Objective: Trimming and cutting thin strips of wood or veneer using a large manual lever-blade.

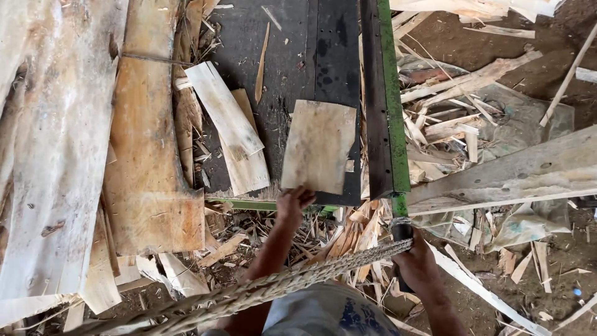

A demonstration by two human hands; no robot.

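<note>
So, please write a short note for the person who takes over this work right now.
Left hand: grips the near edge of the veneer sheet, which lies flat on the dark table.
Right hand: closed on the black lever handle of the green-edged blade.
Done: sheet lies beside the blade.
Left: the blade edge seems not yet down on the sheet.

left stack: wide pale veneer sheets, overlapping, run top to bottom
loose pcs: two narrow veneer strips on dark table top, crossed, lying flat
splinter: thin wood sliver, upper table, near centre
rope: braided rope, slants across bottom
right ground: offcut scraps heaped on dirt
plank: long grey plank angled over scraps, right side
</note>
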